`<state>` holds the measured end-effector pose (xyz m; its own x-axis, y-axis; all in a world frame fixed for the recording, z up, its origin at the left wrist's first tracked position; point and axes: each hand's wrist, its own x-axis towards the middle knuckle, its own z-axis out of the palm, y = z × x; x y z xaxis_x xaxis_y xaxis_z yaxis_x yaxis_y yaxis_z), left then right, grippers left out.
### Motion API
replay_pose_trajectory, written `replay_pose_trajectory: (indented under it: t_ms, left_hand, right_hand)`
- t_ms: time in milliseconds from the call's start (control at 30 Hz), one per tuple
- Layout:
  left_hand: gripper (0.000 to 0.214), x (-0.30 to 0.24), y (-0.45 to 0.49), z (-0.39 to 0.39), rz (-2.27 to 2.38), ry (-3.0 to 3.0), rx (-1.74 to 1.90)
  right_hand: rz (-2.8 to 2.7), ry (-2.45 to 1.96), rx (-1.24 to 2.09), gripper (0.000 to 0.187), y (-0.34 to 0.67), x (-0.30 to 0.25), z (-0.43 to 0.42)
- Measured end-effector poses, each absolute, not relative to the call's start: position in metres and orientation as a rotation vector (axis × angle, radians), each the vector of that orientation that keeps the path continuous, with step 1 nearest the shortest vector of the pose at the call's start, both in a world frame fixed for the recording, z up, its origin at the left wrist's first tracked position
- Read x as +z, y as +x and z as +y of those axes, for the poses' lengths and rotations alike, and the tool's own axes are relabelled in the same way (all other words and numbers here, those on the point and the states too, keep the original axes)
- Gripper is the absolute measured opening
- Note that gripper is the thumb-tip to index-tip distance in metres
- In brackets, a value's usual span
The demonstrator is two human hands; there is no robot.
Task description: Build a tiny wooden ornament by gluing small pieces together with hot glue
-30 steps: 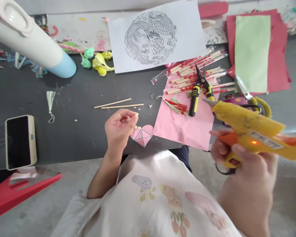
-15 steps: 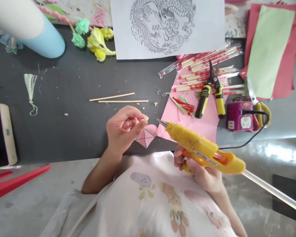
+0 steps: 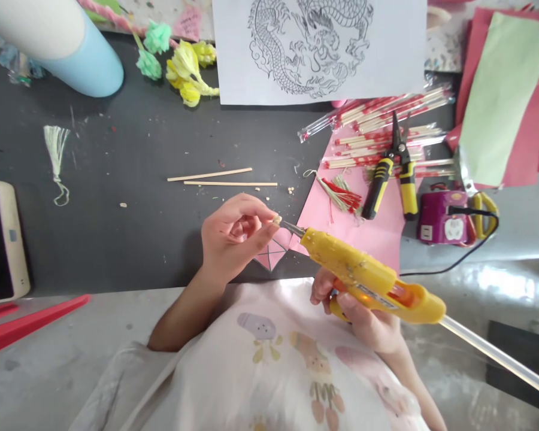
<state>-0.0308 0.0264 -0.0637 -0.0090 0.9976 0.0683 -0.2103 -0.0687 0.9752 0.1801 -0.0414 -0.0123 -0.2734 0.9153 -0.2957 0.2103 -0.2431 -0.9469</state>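
Observation:
Between thumb and forefinger, my left hand pinches some small pale wooden pieces. My right hand is wrapped round the handle of a yellow hot glue gun, with a clear glue stick poking out behind. The gun's metal nozzle is right by the pinched pieces; whether it touches them I cannot tell. Under my left fingertips lies a pink paper heart with dark lines, partly hidden. Two thin wooden sticks and a few cut bits lie just beyond.
Yellow-black pliers rest on pink paper beside wrapped sticks and a red tassel. A purple power socket with a black cord sits right. A dragon drawing, a blue-white cylinder and a phone surround the workspace.
The glue gun's nozzle has come closer to the pieces in my left hand, closing the earlier gap. The view has shifted slightly, so table items appear a little further right.

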Motion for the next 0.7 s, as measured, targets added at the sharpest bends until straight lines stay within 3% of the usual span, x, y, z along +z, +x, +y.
replay_pose_trajectory:
  t_ms: [700]
  left_hand:
    - [0.008,-0.0607,-0.0301,0.027,1.003,1.066,1.341]
  right_hand:
    - [-1.477,-1.366,1.574,0.023,0.1794,-0.0115,-0.0396]
